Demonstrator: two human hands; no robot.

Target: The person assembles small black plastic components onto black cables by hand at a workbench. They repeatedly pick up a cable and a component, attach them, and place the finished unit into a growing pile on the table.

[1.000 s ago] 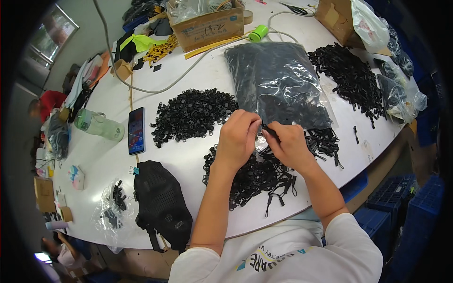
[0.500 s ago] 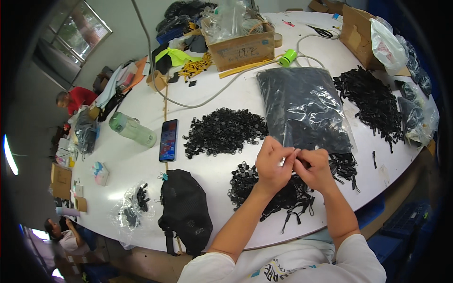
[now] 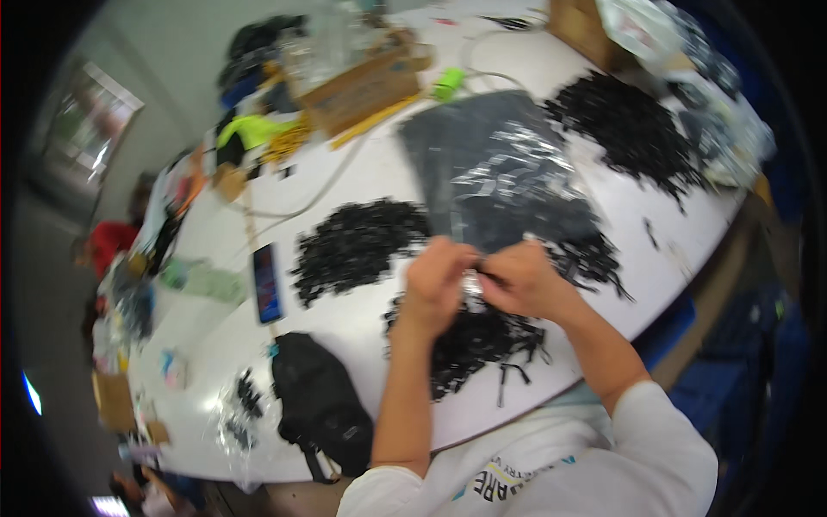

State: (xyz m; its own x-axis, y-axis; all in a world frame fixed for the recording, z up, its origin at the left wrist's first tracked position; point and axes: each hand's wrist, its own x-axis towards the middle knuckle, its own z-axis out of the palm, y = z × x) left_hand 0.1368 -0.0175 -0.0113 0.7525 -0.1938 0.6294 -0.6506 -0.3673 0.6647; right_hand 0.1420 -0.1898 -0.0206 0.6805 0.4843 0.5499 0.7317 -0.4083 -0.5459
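My left hand (image 3: 438, 280) and my right hand (image 3: 524, 280) meet above the table with fingers closed in a pinch. Between the fingertips shows a small black part (image 3: 489, 274), too blurred to make out its shape. Beneath my hands lies a pile of small black looped pieces (image 3: 469, 349), partly covered by them. Just beyond is a large clear plastic bag filled with black material (image 3: 491, 164). More black cord pieces (image 3: 590, 263) stick out at its near edge. Left of my hands spreads a heap of small black ring-ended parts (image 3: 357, 246).
A black mesh pouch (image 3: 320, 401), a phone (image 3: 267, 284) and a green bottle (image 3: 202, 282) are on the left. Another black heap (image 3: 624, 129) lies far right. A cardboard box (image 3: 362, 90) and a green cylinder (image 3: 448, 84) stand at the back. A person in red (image 3: 112, 246) is far left.
The whole view has turned and shifted, and is now blurred. My hands remain pinched close together, with the right fingers now slightly farther from the left and a black part showing between.
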